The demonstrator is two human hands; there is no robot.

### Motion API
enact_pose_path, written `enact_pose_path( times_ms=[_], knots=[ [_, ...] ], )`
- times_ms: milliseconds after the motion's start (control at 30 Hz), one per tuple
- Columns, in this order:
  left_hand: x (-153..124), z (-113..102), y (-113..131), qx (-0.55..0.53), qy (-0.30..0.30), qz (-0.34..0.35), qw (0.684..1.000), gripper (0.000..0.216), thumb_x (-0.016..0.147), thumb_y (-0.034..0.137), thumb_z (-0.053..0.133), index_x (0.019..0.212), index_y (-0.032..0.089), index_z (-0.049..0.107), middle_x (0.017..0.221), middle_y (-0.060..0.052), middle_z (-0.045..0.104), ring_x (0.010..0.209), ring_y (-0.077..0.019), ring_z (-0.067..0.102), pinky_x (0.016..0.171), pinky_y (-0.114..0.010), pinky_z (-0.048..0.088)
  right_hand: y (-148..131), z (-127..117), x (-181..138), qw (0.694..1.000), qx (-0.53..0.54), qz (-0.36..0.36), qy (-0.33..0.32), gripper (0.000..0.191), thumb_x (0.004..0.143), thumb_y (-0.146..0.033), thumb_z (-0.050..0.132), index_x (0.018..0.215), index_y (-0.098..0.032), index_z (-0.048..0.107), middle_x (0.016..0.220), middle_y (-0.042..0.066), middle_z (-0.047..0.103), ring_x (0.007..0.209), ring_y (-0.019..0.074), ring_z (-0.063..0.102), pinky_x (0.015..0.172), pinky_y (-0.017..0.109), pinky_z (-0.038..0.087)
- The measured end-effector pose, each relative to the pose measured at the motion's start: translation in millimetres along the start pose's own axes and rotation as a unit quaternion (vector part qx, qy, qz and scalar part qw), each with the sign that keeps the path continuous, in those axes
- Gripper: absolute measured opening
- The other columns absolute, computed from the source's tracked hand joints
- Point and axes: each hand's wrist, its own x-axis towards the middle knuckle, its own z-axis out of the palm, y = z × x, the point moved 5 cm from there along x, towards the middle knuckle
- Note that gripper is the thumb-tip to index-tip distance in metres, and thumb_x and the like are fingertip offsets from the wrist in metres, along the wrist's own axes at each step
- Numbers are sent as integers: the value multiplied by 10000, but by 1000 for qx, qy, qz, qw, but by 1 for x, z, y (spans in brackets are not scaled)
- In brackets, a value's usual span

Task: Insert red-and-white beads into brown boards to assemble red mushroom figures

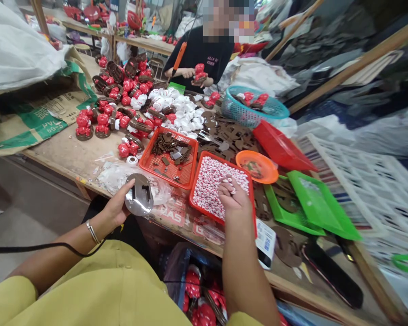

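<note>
My left hand (117,206) grips a shiny round base plate (139,206) by its left edge, with the thumb on top. Dark cut-outs show in the plate's face, which is held up at the front edge of the table. My right hand (234,192) is over a red tray (204,213) filled with tiny red-and-white pieces (209,181). Its fingers are curled together, and small red-and-white pieces show at the fingertips. Left of that tray stands a red mesh basket (187,181) with dark brown flat parts (166,144) in it.
Red figures on brown bases (102,124) and white parts (180,108) are heaped behind. To the right are an orange dish (272,174), green trays (326,203) and a black-handled tool (333,274). Across the table, a person (204,52) holds a red figure near a blue basket (240,113).
</note>
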Motion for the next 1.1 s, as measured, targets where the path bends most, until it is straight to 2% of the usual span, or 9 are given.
enact_pose_path(
  times_ms=[100, 167, 267, 367, 500, 600, 800, 1000, 1100],
  knots=[
    [7, 5, -6, 1, -4, 3, 1000, 391, 753, 327, 775, 1093, 161, 676, 977, -78, 735, 808, -202, 708, 776, -316, 576, -2, 56, -32, 961, 246, 41, -117, 144, 875, -250, 564, 747, -203, 516, 635, -56, 425, 397, 38, 257, 342, 125, 253],
    [11, 8, -9, -1, -2, 10, 1000, 411, 739, 326, 787, 1097, 167, 664, 998, -75, 732, 831, -203, 708, 801, -323, 571, 3, 102, -57, 929, 315, 85, -176, 107, 846, -255, 590, 769, -200, 539, 671, -36, 488, 403, 37, 278, 336, 133, 246],
    [14, 11, -9, -2, 3, 38, 999, 417, 735, 315, 792, 1096, 172, 641, 1002, -73, 729, 839, -200, 705, 795, -317, 567, 15, 161, -88, 931, 272, 122, -212, 169, 793, -352, 645, 768, -205, 566, 670, -29, 532, 396, 48, 278, 333, 173, 211],
    [14, 11, -2, -4, 18, 73, 997, 426, 738, 307, 793, 1107, 180, 622, 989, -66, 729, 816, -186, 703, 777, -295, 561, 18, 194, -106, 969, 119, 44, -212, 282, 778, -484, 655, 820, -205, 635, 669, -27, 559, 409, 60, 312, 380, 212, 242],
    [13, 10, 8, -35, 26, 97, 994, 383, 757, 278, 780, 1088, 184, 611, 974, -51, 730, 798, -161, 698, 771, -262, 548, 0, 211, -122, 951, -141, -174, -214, 330, 854, -517, 571, 840, -212, 697, 761, 27, 634, 654, 162, 547, 638, 302, 440],
    [14, 9, 11, -48, 30, 100, 993, 375, 754, 274, 782, 1075, 187, 609, 971, -47, 729, 812, -161, 696, 762, -252, 540, -10, 215, -127, 918, -225, -253, -206, 350, 918, -487, 480, 819, -226, 691, 808, 59, 654, 797, 219, 589, 782, 363, 454],
    [18, 6, 10, -50, 34, 93, 994, 394, 764, 293, 769, 1107, 189, 606, 970, -49, 728, 785, -162, 688, 719, -258, 535, -4, 212, -120, 932, -205, -211, -211, 398, 939, -496, 453, 893, -199, 713, 861, 63, 683, 822, 214, 614, 782, 343, 470],
    [21, 4, 11, -88, 24, 91, 992, 347, 753, 259, 762, 1063, 164, 638, 935, -50, 730, 778, -163, 683, 753, -271, 543, 14, 210, -108, 967, -64, -75, -233, 452, 838, -582, 577, 925, -157, 704, 705, 5, 617, 492, 89, 449, 475, 223, 357],
    [22, -2, 13, -99, 31, 96, 990, 338, 726, 256, 774, 1028, 161, 658, 927, -42, 729, 783, -170, 681, 746, -277, 546, 10, 201, -104, 968, -44, -70, -239, 408, 806, -545, 642, 935, -162, 707, 694, -2, 614, 485, 82, 448, 478, 217, 364]
  ],
)
